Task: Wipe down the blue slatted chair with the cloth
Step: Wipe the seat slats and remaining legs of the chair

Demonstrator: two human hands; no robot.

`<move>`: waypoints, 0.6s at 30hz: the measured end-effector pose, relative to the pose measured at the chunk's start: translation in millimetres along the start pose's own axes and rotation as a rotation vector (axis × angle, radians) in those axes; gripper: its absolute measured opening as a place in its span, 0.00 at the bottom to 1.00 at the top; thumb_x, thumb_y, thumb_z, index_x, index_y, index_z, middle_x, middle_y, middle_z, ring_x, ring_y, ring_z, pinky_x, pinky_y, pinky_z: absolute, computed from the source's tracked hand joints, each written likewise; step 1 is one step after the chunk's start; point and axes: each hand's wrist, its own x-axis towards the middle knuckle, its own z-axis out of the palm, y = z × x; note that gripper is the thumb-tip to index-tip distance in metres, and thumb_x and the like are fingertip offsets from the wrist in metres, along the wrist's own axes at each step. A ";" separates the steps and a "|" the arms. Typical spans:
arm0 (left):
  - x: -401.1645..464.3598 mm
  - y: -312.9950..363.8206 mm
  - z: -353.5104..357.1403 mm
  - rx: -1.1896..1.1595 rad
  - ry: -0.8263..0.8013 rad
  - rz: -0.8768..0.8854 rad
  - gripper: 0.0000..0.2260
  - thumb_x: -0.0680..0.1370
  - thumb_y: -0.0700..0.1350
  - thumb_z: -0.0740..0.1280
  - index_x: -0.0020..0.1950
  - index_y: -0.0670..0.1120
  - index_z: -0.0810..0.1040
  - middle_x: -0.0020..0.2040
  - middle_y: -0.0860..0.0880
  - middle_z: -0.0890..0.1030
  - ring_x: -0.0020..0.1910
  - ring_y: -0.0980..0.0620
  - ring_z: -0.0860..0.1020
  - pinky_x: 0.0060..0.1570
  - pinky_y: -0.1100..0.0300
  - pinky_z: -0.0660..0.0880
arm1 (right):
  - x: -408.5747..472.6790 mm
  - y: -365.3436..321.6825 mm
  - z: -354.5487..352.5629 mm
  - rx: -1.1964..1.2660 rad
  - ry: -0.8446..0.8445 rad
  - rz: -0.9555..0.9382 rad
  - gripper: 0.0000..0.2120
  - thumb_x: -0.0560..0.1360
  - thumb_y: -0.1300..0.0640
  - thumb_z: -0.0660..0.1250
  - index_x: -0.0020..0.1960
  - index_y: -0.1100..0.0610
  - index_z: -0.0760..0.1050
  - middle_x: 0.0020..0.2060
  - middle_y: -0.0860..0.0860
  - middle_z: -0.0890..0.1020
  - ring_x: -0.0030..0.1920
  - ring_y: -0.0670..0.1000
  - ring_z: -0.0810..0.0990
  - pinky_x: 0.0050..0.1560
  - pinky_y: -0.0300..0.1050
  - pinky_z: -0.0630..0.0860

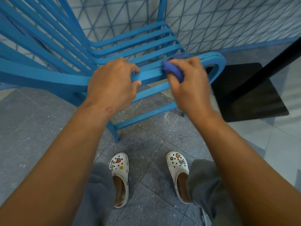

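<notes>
The blue slatted chair stands on the floor just ahead of your fingers, its armrest running left to right beneath both hands. Your left hand curls around that rail, likely to steady the chair. Your right hand grips the bunched cloth, pressing it on the rail's right end.

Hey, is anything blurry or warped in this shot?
Head view: the right hand and the cloth it grips are motion-blurred; the left hand, holding a chair slat, is sharper. The wide lens bows the slats and wall grid towards the edges. Light is soft, with slight glare on the floor.
</notes>
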 end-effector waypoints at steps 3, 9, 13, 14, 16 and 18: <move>3.1 2.2 3.6 -0.018 0.016 0.023 0.16 0.80 0.54 0.69 0.66 0.54 0.79 0.63 0.49 0.78 0.63 0.42 0.76 0.61 0.46 0.73 | 11.3 20.1 -17.8 0.018 0.101 0.112 0.12 0.81 0.46 0.65 0.61 0.47 0.81 0.54 0.50 0.77 0.46 0.34 0.70 0.47 0.24 0.66; 12.2 24.6 20.6 0.003 0.022 0.071 0.14 0.80 0.55 0.67 0.63 0.52 0.79 0.59 0.47 0.79 0.58 0.40 0.77 0.53 0.47 0.74 | -12.8 -8.8 12.7 0.064 0.039 0.014 0.13 0.79 0.50 0.67 0.63 0.45 0.80 0.54 0.48 0.74 0.48 0.46 0.76 0.50 0.50 0.77; 11.2 17.4 23.0 0.049 0.021 0.029 0.16 0.79 0.62 0.65 0.62 0.55 0.78 0.57 0.47 0.82 0.57 0.39 0.79 0.49 0.47 0.76 | -13.0 -4.2 11.1 0.134 0.056 -0.014 0.13 0.79 0.51 0.69 0.62 0.47 0.81 0.53 0.49 0.76 0.48 0.47 0.77 0.49 0.53 0.77; 11.6 14.4 22.0 0.039 0.010 0.006 0.18 0.78 0.64 0.66 0.64 0.57 0.77 0.59 0.47 0.82 0.58 0.39 0.79 0.50 0.47 0.76 | -14.4 -2.9 9.9 0.150 0.067 -0.025 0.12 0.79 0.52 0.69 0.62 0.48 0.81 0.52 0.49 0.76 0.48 0.47 0.77 0.48 0.53 0.77; 11.8 9.4 19.0 0.011 -0.013 -0.021 0.20 0.77 0.65 0.66 0.66 0.59 0.76 0.61 0.48 0.81 0.60 0.41 0.78 0.51 0.48 0.76 | -21.7 -1.7 8.2 0.166 0.069 -0.058 0.12 0.79 0.53 0.70 0.62 0.50 0.82 0.52 0.50 0.76 0.47 0.48 0.77 0.47 0.53 0.77; 10.0 6.3 14.7 -0.016 -0.042 -0.028 0.21 0.76 0.66 0.67 0.66 0.60 0.76 0.62 0.49 0.81 0.61 0.42 0.78 0.55 0.47 0.76 | -32.7 -0.6 7.1 0.167 0.052 -0.088 0.12 0.78 0.54 0.71 0.62 0.52 0.82 0.51 0.50 0.76 0.47 0.50 0.77 0.46 0.53 0.77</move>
